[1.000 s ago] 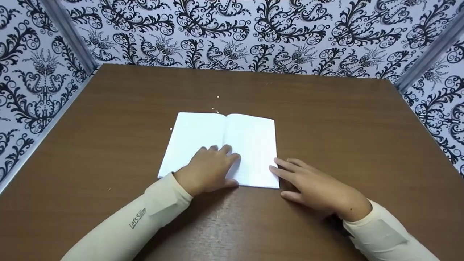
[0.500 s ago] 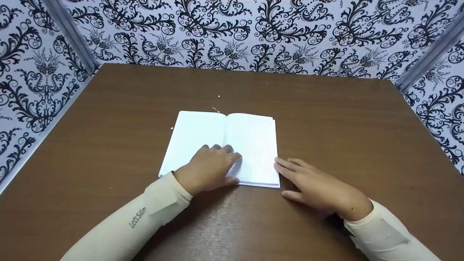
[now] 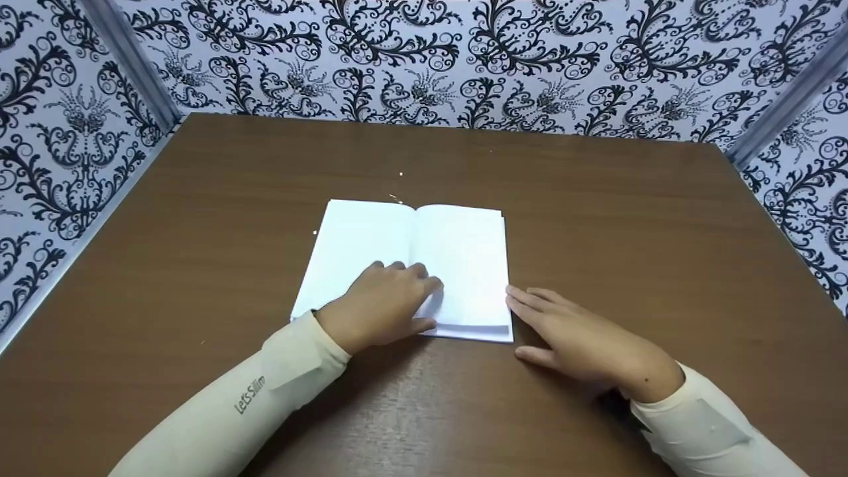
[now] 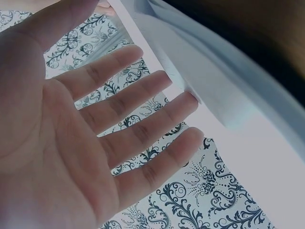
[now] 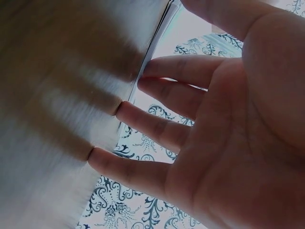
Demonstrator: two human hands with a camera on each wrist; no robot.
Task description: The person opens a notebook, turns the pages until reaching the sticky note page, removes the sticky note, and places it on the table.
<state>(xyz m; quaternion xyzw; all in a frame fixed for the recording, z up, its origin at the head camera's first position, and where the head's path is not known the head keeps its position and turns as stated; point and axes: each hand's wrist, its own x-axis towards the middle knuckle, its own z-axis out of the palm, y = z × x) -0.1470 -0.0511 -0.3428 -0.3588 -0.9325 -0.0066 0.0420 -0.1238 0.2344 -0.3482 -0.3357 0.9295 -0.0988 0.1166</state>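
A notebook (image 3: pixel 462 255) with blank white pages lies spread wide on the brown table (image 3: pixel 596 212). My left hand (image 3: pixel 381 303) rests over its lower middle, fingertips at the fold and thumb near the bottom edge. In the left wrist view the fingers (image 4: pixel 147 126) are extended and meet the white page (image 4: pixel 228 124). My right hand (image 3: pixel 586 338) is beside the notebook, its leading fingertips right at the right-hand page edge and its thumb apart from it. The right wrist view shows those fingers (image 5: pixel 147 126) straight, two on the table surface. Along the bottom right, a lower layer sticks out beneath the upper pages.
White walls (image 3: pixel 424 73) with black scrollwork enclose the back and sides of the table. Tiny white specks (image 3: pixel 401 174) lie behind the notebook, and another white speck (image 3: pixel 315 232) is by its left edge.
The upper right-hand pages have slid away from me, so more of the lower layer shows at the bottom. My right fingertips have moved from over the page to its edge; my left hand stays put.
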